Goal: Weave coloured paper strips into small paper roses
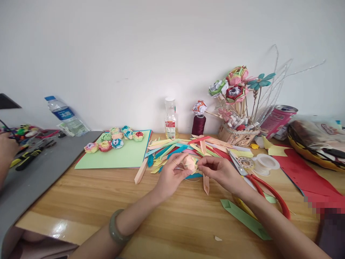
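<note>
Between my hands is a small peach paper flower (189,163), raised just over a heap of folded paper strips (164,153). My left hand (172,172), with a ring on one finger, is closed around the flower's left side. At its right edge, the thumb and fingertips of my right hand (219,172) are pinched together; what they pinch is too small to make out. A peach strip (206,185) hangs or lies below the right fingertips. Red-handled scissors (269,190) lie beside my right forearm, partly under it.
Several finished paper flowers (118,143) rest on green paper (107,160) at left. A clear bottle (170,118), a thread spool (198,125) and a flower basket (234,135) stand by the wall. White spools (266,162) sit at right. Another person's hand (8,151) is at far left.
</note>
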Demonstrator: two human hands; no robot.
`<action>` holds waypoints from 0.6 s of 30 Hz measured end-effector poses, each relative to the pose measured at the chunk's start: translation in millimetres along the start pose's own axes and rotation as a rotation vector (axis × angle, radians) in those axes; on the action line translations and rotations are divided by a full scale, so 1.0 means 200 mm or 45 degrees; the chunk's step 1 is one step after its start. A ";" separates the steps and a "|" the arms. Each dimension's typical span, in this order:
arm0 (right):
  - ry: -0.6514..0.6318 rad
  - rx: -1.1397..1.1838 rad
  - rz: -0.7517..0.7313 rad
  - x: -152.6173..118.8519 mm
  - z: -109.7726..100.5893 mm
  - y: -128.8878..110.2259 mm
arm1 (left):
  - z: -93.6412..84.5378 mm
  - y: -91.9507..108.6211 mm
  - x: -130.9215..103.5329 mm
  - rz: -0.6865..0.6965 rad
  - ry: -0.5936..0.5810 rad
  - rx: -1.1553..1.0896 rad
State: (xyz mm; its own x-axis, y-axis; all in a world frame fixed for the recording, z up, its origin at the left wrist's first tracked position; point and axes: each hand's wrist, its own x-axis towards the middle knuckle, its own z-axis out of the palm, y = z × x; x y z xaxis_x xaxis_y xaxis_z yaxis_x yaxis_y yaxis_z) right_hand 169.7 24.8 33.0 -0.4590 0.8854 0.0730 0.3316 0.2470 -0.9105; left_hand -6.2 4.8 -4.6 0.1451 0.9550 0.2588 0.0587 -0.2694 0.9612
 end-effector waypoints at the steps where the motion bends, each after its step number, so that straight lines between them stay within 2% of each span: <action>1: 0.028 -0.008 -0.014 0.00 0.01 0.01 | 0.00 0.00 0.00 0.024 0.003 0.024; 6: 0.127 -0.124 -0.065 -0.01 0.03 0.00 | 0.00 -0.01 -0.01 0.129 0.033 0.174; 12: 0.190 -0.124 -0.092 -0.01 0.02 0.00 | 0.01 0.02 -0.02 0.080 0.051 0.152; 18: 0.088 0.098 -0.011 0.00 0.03 0.05 | 0.02 0.02 -0.02 0.125 0.056 0.142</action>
State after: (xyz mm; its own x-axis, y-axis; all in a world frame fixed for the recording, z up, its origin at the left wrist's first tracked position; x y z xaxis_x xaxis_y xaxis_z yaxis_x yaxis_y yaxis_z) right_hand 167.6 24.2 22.0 -0.4024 0.9092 0.1067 0.2625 0.2262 -0.9380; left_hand -2.5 0.0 -2.2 0.1120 0.9273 0.3573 0.1558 -0.3715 0.9153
